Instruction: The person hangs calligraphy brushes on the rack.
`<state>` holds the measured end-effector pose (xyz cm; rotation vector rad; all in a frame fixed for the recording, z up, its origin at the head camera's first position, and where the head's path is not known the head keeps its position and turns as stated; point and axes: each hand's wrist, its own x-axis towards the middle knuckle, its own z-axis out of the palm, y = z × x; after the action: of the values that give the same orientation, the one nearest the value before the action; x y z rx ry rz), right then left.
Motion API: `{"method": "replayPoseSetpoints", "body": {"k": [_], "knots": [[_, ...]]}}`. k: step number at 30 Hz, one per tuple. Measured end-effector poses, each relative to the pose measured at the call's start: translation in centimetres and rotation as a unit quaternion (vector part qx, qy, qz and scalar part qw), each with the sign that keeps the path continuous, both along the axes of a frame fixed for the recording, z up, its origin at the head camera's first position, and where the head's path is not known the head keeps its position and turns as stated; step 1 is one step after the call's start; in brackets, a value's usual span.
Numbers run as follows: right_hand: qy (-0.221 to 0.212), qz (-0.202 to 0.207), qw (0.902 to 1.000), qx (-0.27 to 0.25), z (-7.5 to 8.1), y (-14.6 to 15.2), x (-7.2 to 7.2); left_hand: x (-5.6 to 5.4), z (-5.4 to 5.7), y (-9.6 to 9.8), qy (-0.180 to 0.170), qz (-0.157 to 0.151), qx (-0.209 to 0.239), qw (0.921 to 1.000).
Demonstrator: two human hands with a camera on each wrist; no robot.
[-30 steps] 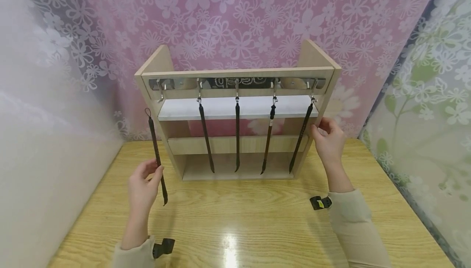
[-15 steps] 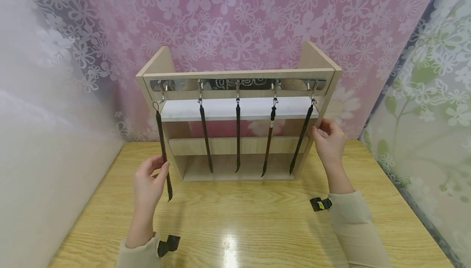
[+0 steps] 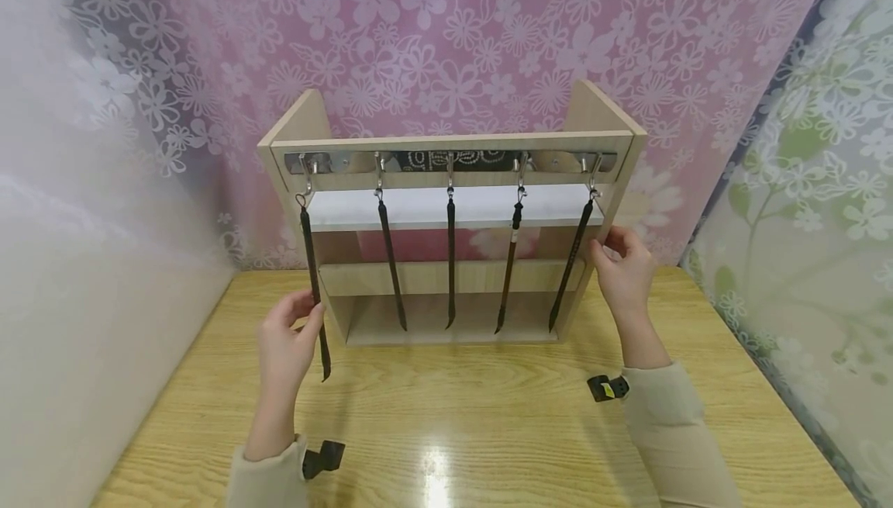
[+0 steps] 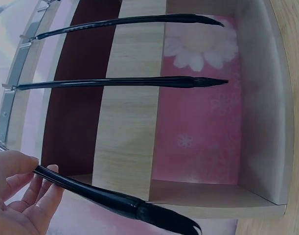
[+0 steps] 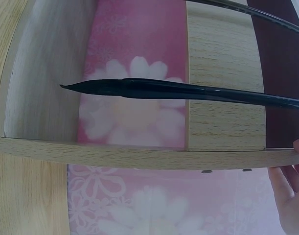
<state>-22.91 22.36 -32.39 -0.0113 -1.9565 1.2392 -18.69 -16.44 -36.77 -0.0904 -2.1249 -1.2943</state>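
Note:
My left hand pinches a dark calligraphy brush at about mid-handle, bristles hanging down. The brush's cord loop overlaps the tip of the leftmost metal hook in the head view. In the left wrist view, thumb and fingers close on the thin handle, and the black bristle end points away from the hand. My right hand grips the right side panel of a small wooden shelf unit, thumb in front and fingers behind. Several more brushes hang by loops from the other hooks.
The hooks sit on a shiny metal strip across the unit's top front board. A white shelf lies behind the hanging brushes. The unit stands on a wood-grain table, before a pink flowered backdrop, with pale panels at both sides.
My left hand has moved right and slightly up with the brush, bringing its loop from left of the unit to the leftmost hook. The right hand stays on the side panel.

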Motion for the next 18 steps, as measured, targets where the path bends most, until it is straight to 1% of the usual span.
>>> {"method": "replayPoseSetpoints", "body": {"k": [4,7,9,12,15,18], "knots": [[-0.003,-0.001,1.0,-0.003,-0.2,0.1,-0.1,-0.4,-0.3,-0.2,-0.021,0.002,0.0,0.9998],[-0.008,0.007,0.9999,-0.009,-0.9,0.6,-0.8,-0.5,-0.6,-0.2,-0.029,0.0,0.006,0.9996],[-0.01,0.009,0.9999,-0.011,-1.5,1.1,-1.4,-0.5,-0.7,-0.2,-0.027,-0.002,0.011,0.9996],[-0.01,0.002,0.9999,-0.008,-2.3,1.7,-2.2,-0.4,-0.7,-0.1,-0.015,-0.002,0.012,0.9998],[-0.007,-0.007,0.9999,-0.002,-2.6,1.9,-2.4,-0.4,-0.5,0.0,0.003,-0.002,0.009,1.0],[-0.001,-0.008,1.0,0.001,-2.7,1.9,-2.5,-0.4,-0.3,0.1,0.017,-0.002,0.004,0.9999]]}}
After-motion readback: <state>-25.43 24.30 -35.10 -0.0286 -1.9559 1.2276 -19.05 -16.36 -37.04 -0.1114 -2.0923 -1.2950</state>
